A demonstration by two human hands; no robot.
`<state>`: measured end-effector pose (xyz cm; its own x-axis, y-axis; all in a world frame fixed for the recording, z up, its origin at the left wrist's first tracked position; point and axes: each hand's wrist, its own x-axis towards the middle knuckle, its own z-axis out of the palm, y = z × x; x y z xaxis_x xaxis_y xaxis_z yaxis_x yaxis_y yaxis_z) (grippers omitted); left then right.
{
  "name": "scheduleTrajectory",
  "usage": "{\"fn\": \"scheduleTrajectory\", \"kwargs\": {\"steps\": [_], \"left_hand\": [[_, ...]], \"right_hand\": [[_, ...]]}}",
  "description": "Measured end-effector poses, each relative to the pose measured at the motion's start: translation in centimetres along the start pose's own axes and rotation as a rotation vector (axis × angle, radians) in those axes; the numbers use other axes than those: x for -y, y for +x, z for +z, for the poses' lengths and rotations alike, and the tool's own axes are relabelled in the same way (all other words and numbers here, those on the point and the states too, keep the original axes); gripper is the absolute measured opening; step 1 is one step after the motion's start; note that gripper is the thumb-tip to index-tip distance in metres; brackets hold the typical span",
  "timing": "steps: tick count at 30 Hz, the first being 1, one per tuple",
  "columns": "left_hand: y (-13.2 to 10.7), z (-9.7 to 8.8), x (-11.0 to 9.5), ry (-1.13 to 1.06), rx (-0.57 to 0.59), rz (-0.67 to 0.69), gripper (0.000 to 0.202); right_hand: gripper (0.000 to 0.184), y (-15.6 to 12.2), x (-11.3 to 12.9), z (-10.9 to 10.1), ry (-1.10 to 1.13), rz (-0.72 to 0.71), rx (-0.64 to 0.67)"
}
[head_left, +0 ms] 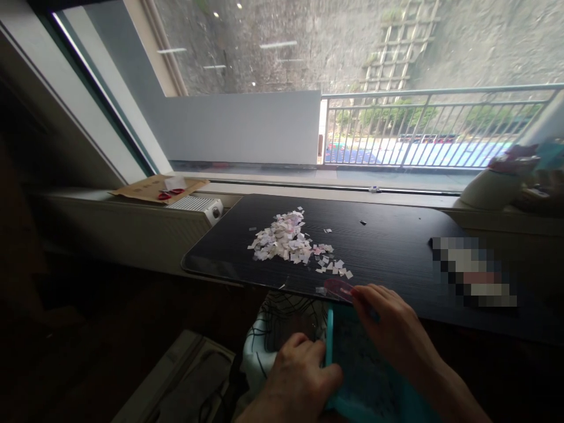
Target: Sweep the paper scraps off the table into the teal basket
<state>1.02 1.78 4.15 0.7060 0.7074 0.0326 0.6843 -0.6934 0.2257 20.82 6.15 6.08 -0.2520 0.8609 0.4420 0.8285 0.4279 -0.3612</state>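
My left hand [299, 376] is closed on the left edge of a teal tray-like board [365, 376] held below the front edge of the black desk [388, 247]. My right hand [392, 329] rests on the board's top, and its fingertips pinch a small pink translucent piece [338, 289] at the desk's edge. A heap of small white and pink paper scraps [288, 241] lies on the desk just beyond, with a few loose scraps [335, 267] trailing toward my hands.
A mesh wastebasket with a white liner [273, 335] stands under the desk edge. A brown cardboard sheet [154, 189] and a white radiator [196, 205] sit on the sill at left. A blurred-out object [473, 270] lies on the desk's right. Window and railing lie behind.
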Motion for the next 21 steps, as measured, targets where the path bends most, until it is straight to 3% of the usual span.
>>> {"fn": "scheduleTrajectory", "kwargs": {"steps": [4,8,12,14,16,21], "left_hand": [[-1.6,-0.6,1.2,-0.052,0.000,-0.025,0.034],[-3.7,-0.4,2.1,-0.011,-0.121,-0.053,0.030],[-4.3,0.7,2.4,0.046,-0.236,-0.022,0.032],[-3.9,1.6,2.6,0.068,-0.360,0.031,0.038],[-3.5,2.2,2.6,0.100,-0.418,0.040,0.031],[-3.4,1.0,2.4,0.028,-0.290,0.054,0.017]], "right_hand": [[0.016,0.6,1.2,0.5,0.102,-0.078,0.068],[0.016,1.0,1.4,0.7,0.103,-0.030,0.020],[0.017,1.0,1.3,0.8,0.121,-0.046,0.092],[0.017,1.0,0.5,0.5,0.133,-0.033,0.079],[0.016,0.9,-1.1,0.0,0.093,0.042,0.002],[0.018,-0.1,-5.1,-1.0,0.006,0.167,-0.030]]}}
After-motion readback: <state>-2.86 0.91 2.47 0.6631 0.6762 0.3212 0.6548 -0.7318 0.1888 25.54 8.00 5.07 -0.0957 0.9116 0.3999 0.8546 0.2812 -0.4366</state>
